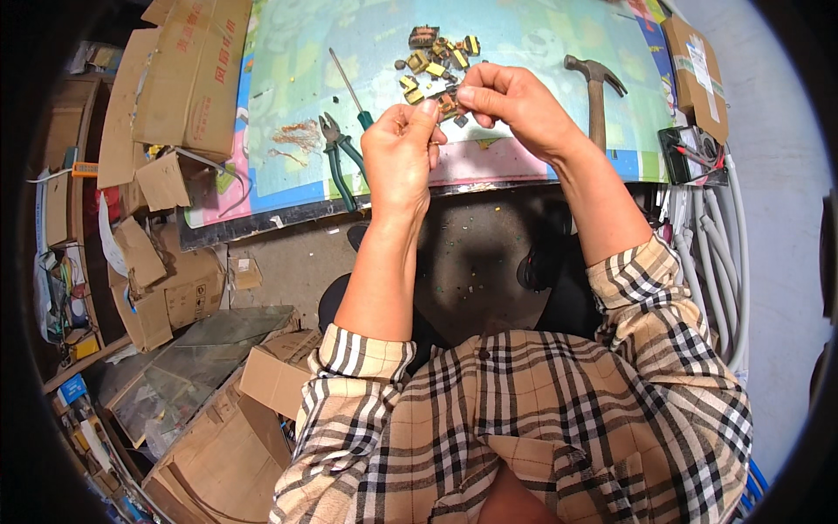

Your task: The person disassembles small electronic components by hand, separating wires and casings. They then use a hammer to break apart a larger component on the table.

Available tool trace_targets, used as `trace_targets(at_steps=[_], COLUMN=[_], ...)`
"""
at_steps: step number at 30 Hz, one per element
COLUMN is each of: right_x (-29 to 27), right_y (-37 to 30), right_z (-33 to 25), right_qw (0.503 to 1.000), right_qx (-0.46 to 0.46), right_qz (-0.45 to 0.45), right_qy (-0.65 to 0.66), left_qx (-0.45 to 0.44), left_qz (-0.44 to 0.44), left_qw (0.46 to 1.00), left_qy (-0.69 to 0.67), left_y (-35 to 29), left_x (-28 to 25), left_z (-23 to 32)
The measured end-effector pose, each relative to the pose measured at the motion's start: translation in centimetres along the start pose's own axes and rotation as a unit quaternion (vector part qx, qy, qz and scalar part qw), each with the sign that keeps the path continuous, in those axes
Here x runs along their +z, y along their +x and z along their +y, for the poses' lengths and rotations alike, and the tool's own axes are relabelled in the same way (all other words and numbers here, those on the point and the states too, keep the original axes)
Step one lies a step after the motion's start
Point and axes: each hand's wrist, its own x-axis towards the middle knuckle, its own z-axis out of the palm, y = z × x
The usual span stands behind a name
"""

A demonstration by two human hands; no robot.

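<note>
Copper-and-dark coil part (pixel 448 106) lies between my left hand (pixel 399 147) and right hand (pixel 517 108), nearer the right; long axis unclear, can't tell whether either grip clamps it.

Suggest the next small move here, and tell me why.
Perhaps draw the right hand lightly away from the left hand: both look pinched, close together, at a small copper-toned component, though their exact grip is unclear; loose copper strands left of the green-handled pliers suggest pulling might suit.
</note>
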Motion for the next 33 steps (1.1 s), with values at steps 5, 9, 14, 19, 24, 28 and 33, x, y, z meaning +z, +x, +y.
trace_targets(at_steps=[5, 9, 14, 19, 24, 28, 33], right_x=[0.0, 0.8, 0.9, 1.0, 1.2, 1.3, 1.4], right_y=[-0.1, -0.2, -0.2, -0.1, -0.1, -0.2, -0.2], right_z=[0.1, 0.0, 0.0, 0.1, 0.1, 0.0, -0.1], right_qw=[1.0, 0.999, 1.0, 0.997, 0.995, 0.996, 0.997], right_qx=[-0.004, -0.033, -0.021, -0.031, -0.04, -0.035, -0.03], right_qz=[-0.008, -0.006, -0.008, 0.015, 0.028, 0.02, 0.025], right_qy=[0.006, -0.022, -0.018, -0.066, -0.089, -0.074, -0.063], left_qx=[-0.121, -0.215, -0.229, -0.163, -0.012, 0.036, 0.063], left_qz=[-0.062, -0.109, -0.11, -0.079, -0.018, -0.014, -0.028], left_qw=[0.984, 0.935, 0.93, 0.968, 0.999, 0.999, 0.997], left_qy=[-0.111, -0.259, -0.264, -0.175, -0.041, -0.009, -0.016], left_y=[0.6, 1.4, 1.4, 0.8, 0.1, -0.1, 0.1], left_x=[-1.1, -2.4, -2.2, -1.4, -0.3, -0.1, -0.2], left_z=[-0.2, -0.7, -0.8, -0.5, -0.6, -0.5, -1.0])
